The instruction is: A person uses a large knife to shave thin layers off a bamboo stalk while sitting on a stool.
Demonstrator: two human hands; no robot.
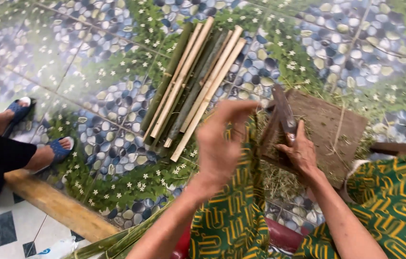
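Gripped tight in my right hand point(302, 152), the stiff knife point(284, 114) handles heavy, while my left hand point(222, 144) hovers open, empty, at nine o'clock.

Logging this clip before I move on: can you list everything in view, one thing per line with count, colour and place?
bamboo strips: a bundle, count unclear, green and pale tan, on the floor at top centre
wooden block: one, brown, strewn with shavings, right of centre
blade: one, dark, on the block's left edge
floor tiles: pebble and flower print, blue and green, all round
wooden plank: one, tan, lower left
sandalled feet: two, blue sandals, another person's, far left
green stalks: a few, bottom edge
patterned garment: green and yellow, over the lap
left hand: raised, blurred, holds nothing that shows
right hand: fingers around the blade's handle
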